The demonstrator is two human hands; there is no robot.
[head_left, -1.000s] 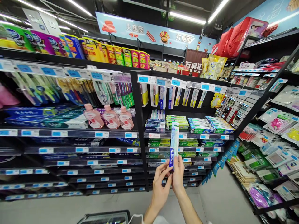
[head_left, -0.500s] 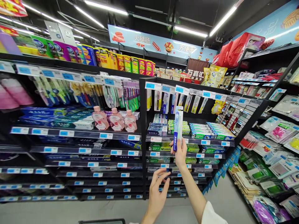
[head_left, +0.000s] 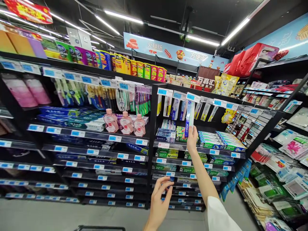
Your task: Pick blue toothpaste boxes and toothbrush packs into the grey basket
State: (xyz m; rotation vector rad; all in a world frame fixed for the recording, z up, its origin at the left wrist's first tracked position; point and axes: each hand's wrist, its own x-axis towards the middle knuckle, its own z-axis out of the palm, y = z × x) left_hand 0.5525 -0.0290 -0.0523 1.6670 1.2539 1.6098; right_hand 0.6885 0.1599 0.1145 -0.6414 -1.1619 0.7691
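A packaged toothbrush [head_left: 190, 112], in clear plastic with a blue lower end, stands upright in my right hand [head_left: 192, 138], whose fingers pinch its bottom part. The top of the package is close to the price tags on the upper rail, in front of the row of hanging toothbrushes [head_left: 201, 111]. Whether it touches the rail or a hook I cannot tell. My left hand [head_left: 160, 199] hangs lower, in front of the bottom shelves, with bent fingers apart and nothing in it.
Green and white toothpaste boxes [head_left: 209, 140] lie on the shelf beside my right hand. Pink bottles [head_left: 125, 123] stand on the left shelf. A dark post [head_left: 152, 144] divides the two bays. More packaged goods [head_left: 276, 173] fill the rack at right. A black rim [head_left: 99, 228] shows at the bottom edge.
My right hand has moved up and forward with the toothbrush, toward the hanging row. My left hand has stayed about where it was. The view has shifted slightly left.
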